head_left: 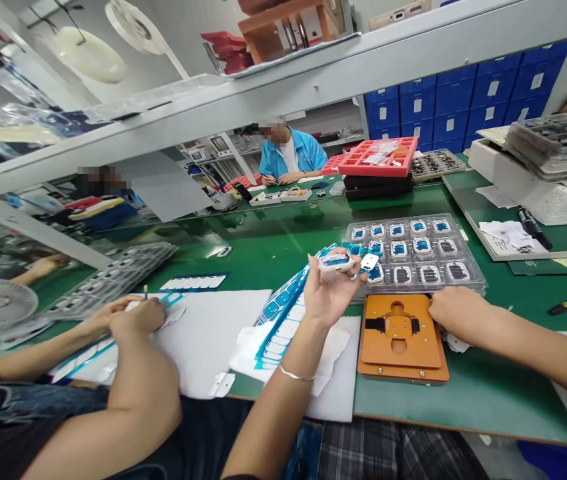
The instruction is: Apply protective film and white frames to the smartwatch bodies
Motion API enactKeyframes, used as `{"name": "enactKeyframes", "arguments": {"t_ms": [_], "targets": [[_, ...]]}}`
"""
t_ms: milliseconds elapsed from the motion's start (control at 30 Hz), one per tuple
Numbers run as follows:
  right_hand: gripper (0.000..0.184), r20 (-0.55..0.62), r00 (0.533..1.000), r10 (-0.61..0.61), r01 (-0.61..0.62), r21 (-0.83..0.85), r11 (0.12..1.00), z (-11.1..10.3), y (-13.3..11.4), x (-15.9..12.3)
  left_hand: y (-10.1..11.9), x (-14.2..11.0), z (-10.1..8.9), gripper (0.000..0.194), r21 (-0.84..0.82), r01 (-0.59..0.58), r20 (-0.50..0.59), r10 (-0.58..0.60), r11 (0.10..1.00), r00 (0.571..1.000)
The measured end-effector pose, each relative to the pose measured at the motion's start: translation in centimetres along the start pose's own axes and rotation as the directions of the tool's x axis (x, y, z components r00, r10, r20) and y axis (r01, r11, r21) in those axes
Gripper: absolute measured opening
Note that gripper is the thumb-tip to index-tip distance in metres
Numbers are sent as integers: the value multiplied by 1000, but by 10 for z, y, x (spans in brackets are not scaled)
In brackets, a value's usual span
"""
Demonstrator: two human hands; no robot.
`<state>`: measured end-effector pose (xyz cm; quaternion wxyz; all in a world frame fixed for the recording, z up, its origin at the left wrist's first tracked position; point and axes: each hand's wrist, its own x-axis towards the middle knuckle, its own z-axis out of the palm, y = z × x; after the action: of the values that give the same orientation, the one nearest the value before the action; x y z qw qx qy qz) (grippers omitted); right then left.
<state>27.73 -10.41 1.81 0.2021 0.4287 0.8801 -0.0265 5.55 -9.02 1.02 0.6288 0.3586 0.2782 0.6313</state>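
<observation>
My right hand, wearing a thin bangle, grips a small white part with a blue centre above a clear blister tray. That tray holds several white and blue parts. My left hand closes around a thin stick whose tip shows above the fingers, over a white foam sheet. Beside it lies a co-worker's hand. Another person's hand rests on the edge of an orange jig plate. A fan of blue-and-white film strips lies under my right wrist.
A person in a light blue shirt works across the green bench. Behind the tray stands a red tray stack. Stacked dark trays sit at right, before blue drawers. A white shelf crosses overhead.
</observation>
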Motion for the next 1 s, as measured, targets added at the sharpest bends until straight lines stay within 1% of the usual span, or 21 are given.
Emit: {"name": "enactKeyframes", "arguments": {"t_ms": [67, 100, 133, 167, 200, 233, 300, 367, 433, 500, 567, 600, 667, 700, 733, 800, 867, 933, 1000], "targets": [[17, -8, 1000, -4, 4, 17, 1000, 1, 3, 1, 22, 13, -5, 48, 144, -35, 4, 35, 989, 999], [16, -8, 1000, -5, 5, 25, 1000, 1, 5, 1, 34, 22, -11, 48, 255, -69, -27, 79, 965, 997], [16, -6, 1000, -5, 5, 32, 999, 1, 7, 1, 45, 32, -19, 49, 385, -85, -79, 125, 919, 989], [17, -4, 1000, -4, 4, 39, 999, 1, 9, 1, 54, 43, -29, 48, 536, -57, -155, 165, 842, 974], [18, -2, 1000, -2, 2, 46, 999, 0, 10, 2, 61, 53, -41, 47, 683, 32, -246, 188, 730, 951], [18, -1, 1000, 2, -2, 52, 999, 0, 11, 2, 66, 64, -54, 45, 738, 115, -311, 184, 665, 932], [20, -1, 1000, 9, -9, 62, 998, 1, 11, 3, 69, 83, -82, 41, 779, 266, -425, 167, 568, 890], [21, 3, 1000, 13, -13, 69, 998, 3, 10, 5, 66, 100, -106, 35, 794, 372, -504, 180, 482, 845], [21, 14, 1000, 16, -17, 74, 997, 4, 10, 7, 61, 114, -123, 33, 811, 432, -539, 215, 396, 815], [21, 26, 999, 19, -21, 79, 997, 6, 11, 9, 57, 126, -132, 35, 825, 472, -549, 248, 309, 798], [21, 29, 999, 20, -23, 85, 996, 7, 12, 10, 55, 132, -132, 39, 834, 504, -550, 273, 223, 789], [21, 28, 999, 20, -23, 87, 996, 7, 12, 10, 55, 132, -129, 39, 841, 509, -540, 284, 181, 792], [21, 21, 1000, 18, -20, 93, 995, 7, 13, 10, 55, 125, -120, 34, 872, 477, -487, 291, 107, 824], [21, 14, 1000, 18, -19, 95, 995, 7, 13, 10, 55, 116, -114, 31, 893, 444, -446, 284, 75, 849], [20, 6, 1000, 18, -19, 98, 995, 7, 13, 10, 54, 106, -108, 33, 912, 407, -403, 269, 46, 875], [20, -16, 1000, 21, -19, 103, 994, 6, 13, 8, 50, 78, -95, 51, 937, 349, -340, 220, 2, 914], [19, -39, 999, 29, -25, 107, 994, 4, 13, 6, 42, 50, -83, 61, 945, 325, -316, 175, -26, 932], [18, -50, 998, 40, -34, 108, 994, 1, 14, 1, 31, 28, -73, 60, 952, 305, -296, 155, -36, 943], [18, -55, 997, 48, -42, 105, 994, -2, 14, -7, 21, 18, -64, 56, 960, 279, -273, 162, -17, 948]]}}
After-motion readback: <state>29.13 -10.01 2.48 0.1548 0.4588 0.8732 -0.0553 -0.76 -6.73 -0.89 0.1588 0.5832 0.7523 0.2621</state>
